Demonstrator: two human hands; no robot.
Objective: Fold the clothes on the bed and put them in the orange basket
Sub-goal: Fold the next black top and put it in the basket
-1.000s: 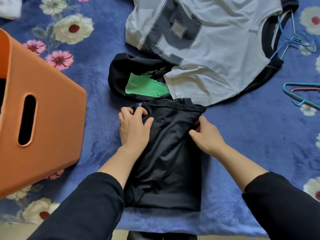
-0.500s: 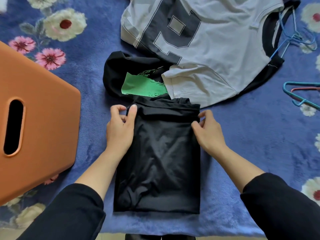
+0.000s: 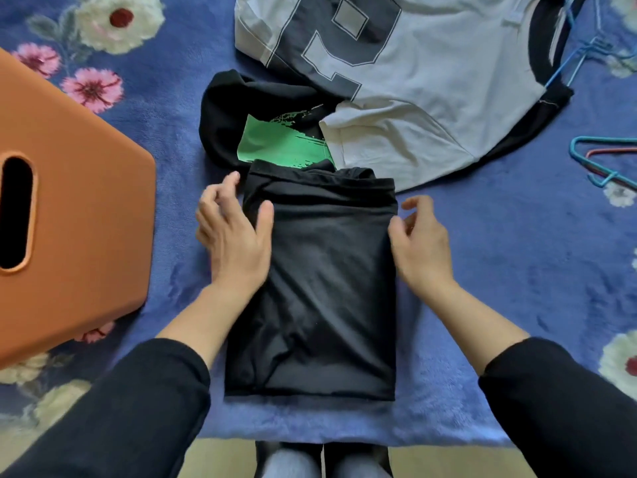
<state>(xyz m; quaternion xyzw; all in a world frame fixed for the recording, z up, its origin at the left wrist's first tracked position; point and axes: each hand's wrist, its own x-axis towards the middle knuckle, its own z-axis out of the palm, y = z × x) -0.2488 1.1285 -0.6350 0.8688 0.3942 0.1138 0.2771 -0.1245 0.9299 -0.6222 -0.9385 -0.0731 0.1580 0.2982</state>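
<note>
- The folded black garment (image 3: pixel 317 288) lies flat on the blue floral blanket (image 3: pixel 517 263), close to the bed's near edge and between the two hands
- It is a tall, neat rectangle of smooth dark cloth, with soft creases running down its lower left part and a thicker doubled band across its far end
- The left hand (image 3: pixel 234 236) rests on the garment's left edge with fingers spread and loose, gripping nothing; the thumb lies on the cloth and the fingertips sit just beside it, over the blanket
- The right hand (image 3: pixel 420 243) is at the upper right edge with fingers gently curved and apart, holding nothing; I cannot tell whether it touches the cloth
- The orange basket (image 3: pixel 76 219) stands to the left, near the left hand, its slot handle facing the camera
- Past the garment's far end lies a crumpled black shirt with a green print (image 3: pixel 275 146), partly under a white jersey (image 3: pixel 431 91) that has a large dark letter
- A teal hanger (image 3: pixel 599 160) lies at the right, well apart from the garment
</note>
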